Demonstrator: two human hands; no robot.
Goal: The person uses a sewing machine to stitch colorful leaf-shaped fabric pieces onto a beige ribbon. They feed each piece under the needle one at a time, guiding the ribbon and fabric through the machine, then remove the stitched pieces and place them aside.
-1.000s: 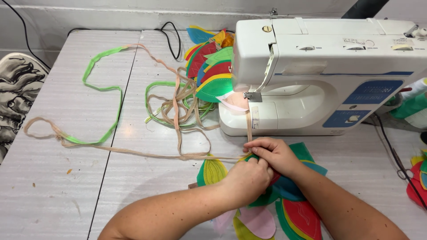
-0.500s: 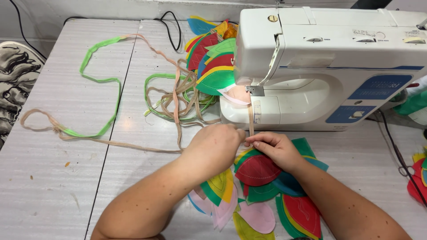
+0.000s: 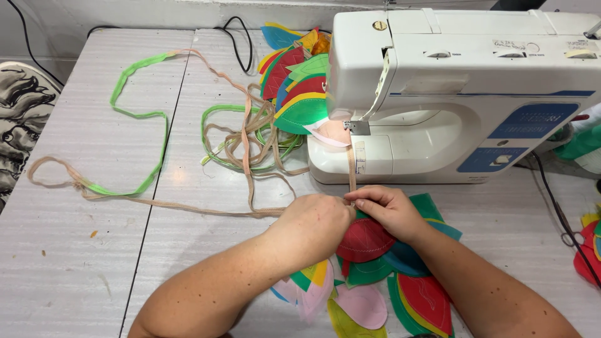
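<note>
From the head camera, both hands meet at the front edge of the white sewing machine [image 3: 463, 94]. The left hand [image 3: 316, 225] is curled, knuckles up, fingers folded down onto a pile of fabric leaves [image 3: 366, 275]; what its fingertips pinch is hidden under the hand, so whether its grip is clamped on anything I cannot tell. The right hand [image 3: 391, 209] lies just beside it, touching it, with thumb and forefinger drawn together on the beige tape [image 3: 352, 172] where it reaches the hands — a closed pinch on the strip.

The tape runs straight up from that pinch, over the front of the machine bed, to the presser foot [image 3: 357, 127], where a pale pink leaf [image 3: 328, 133] lies under the needle area. Under the right palm sits a red leaf [image 3: 366, 241] with stitched veins, on top of green, teal, pink and yellow ones that fan out toward the near edge of the grey tabletop [image 3: 94, 269].

Behind the needle, sewn leaves [image 3: 297, 81] in red, green, yellow and blue are heaped to the left of the machine. Loose loops of green tape [image 3: 134, 112] and more beige tape trail across the tabletop to the left — partly tangled together near the machine. A black cable [image 3: 241, 37] lies at the far edge.
</note>
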